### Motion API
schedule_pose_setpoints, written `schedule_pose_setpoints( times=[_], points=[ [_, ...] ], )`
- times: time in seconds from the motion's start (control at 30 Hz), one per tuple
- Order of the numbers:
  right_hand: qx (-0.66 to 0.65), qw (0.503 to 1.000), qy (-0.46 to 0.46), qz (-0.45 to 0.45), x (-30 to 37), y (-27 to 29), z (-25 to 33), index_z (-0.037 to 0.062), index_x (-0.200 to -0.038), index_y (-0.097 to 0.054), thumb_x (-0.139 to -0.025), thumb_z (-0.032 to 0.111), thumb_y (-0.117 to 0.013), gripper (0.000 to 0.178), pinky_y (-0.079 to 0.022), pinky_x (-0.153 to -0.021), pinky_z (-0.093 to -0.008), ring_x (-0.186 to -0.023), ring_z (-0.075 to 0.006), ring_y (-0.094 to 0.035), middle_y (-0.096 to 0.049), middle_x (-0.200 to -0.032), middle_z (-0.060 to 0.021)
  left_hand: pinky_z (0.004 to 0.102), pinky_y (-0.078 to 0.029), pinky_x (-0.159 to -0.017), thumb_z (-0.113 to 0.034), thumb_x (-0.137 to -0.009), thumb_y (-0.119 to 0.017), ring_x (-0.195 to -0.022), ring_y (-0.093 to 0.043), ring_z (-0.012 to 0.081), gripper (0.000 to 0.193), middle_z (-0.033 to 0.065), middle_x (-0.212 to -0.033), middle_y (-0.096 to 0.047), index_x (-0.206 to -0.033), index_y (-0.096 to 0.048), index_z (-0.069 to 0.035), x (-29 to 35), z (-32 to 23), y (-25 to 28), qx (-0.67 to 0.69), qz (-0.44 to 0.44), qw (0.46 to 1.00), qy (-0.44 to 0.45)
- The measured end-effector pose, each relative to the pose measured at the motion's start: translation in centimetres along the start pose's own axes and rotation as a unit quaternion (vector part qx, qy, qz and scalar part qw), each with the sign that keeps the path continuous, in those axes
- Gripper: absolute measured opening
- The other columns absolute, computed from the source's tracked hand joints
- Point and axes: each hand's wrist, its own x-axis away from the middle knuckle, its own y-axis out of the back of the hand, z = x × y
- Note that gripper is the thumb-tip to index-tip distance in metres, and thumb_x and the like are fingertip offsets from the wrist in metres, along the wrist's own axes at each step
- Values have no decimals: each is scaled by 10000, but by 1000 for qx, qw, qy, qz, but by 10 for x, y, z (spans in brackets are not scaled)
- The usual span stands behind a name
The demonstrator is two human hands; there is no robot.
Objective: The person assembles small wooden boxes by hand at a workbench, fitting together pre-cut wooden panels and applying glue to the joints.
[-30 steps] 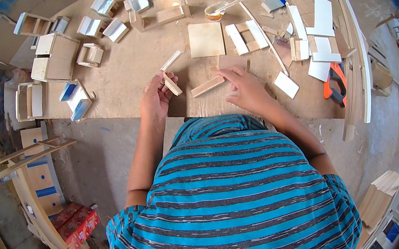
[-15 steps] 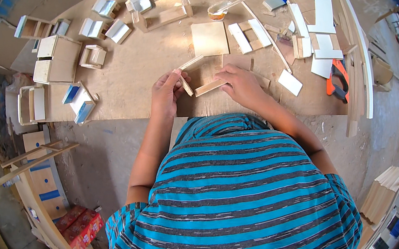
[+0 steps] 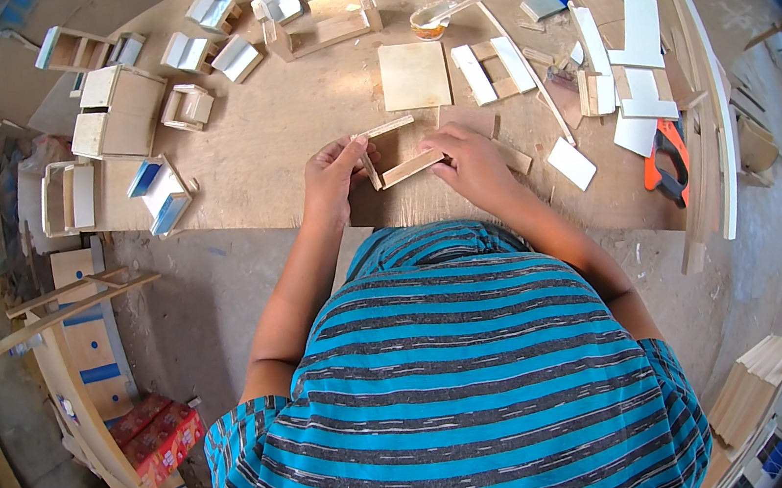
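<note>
Near the front edge of the wooden table, my left hand (image 3: 331,175) pinches an L-shaped pair of joined wood strips (image 3: 387,127) at their corner. My right hand (image 3: 469,163) grips a single wood strip (image 3: 413,167) by its right end. The strip's left end meets the lower end of the L's short side, so the pieces form three sides of a small frame; whether they are fixed there I cannot tell. A thin square wood panel (image 3: 414,75) lies just beyond my hands. Under and beside my right hand are small flat wood offcuts (image 3: 467,119).
Several small wooden furniture pieces (image 3: 237,59) stand at the left and back. A bowl with a stick (image 3: 429,22) sits at the back. Rightward lie a white-edged frame (image 3: 494,70), white boards (image 3: 636,29), a handsaw (image 3: 665,164) and long planks (image 3: 701,104) along the table's edge.
My left hand has turned and shifted the L-shaped strips slightly right, closing the gap to the strip in my right hand. The right hand has barely moved.
</note>
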Motion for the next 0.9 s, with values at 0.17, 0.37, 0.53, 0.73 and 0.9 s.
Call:
schedule_pose_setpoints(
  times=[0.17,0.37,0.53,0.73,0.9],
  points=[
    [-23,1000,-12,-14,3,-1,-9,72,-1042,-638,-733,53,-719,320,-502,-654,-348,-716,-271,-622,-611,-950,-102,260,-531,-699,-250,-883,-675,-800,-659,131,275,73,-902,-692,-1034,-651,-21,-1,0,-2,-14,1,1000,5],
    [-2,999,46,-24,18,5,-10,69,-1008,-642,-721,65,-733,301,-493,-634,-341,-707,-258,-620,-602,-887,-105,251,-529,-700,-271,-890,-651,-817,-670,159,282,86,-896,-690,-1011,-651,-16,-2,3,7,-6,14,1000,5],
    [-74,992,-84,-51,33,57,-17,41,-1013,-652,-745,122,-748,296,-520,-663,-336,-717,-224,-650,-642,-882,-116,302,-564,-764,-224,-947,-563,-900,-681,228,282,120,-948,-677,-1062,-596,32,0,2,17,128,3,992,20],
    [-81,935,-227,-262,52,118,-94,31,-1023,-661,-750,107,-754,298,-515,-620,-305,-682,-184,-652,-670,-865,-109,311,-565,-798,-237,-960,-555,-917,-677,236,287,123,-958,-672,-1067,-581,27,4,-1,7,165,31,985,38],
    [184,946,-112,-243,60,125,-55,54,-1003,-673,-726,146,-758,304,-493,-763,-398,-838,-290,-634,-653,-885,-108,312,-567,-793,-237,-960,-558,-904,-680,240,287,127,-962,-671,-1062,-580,31,2,0,2,164,55,984,45]
  ],
)
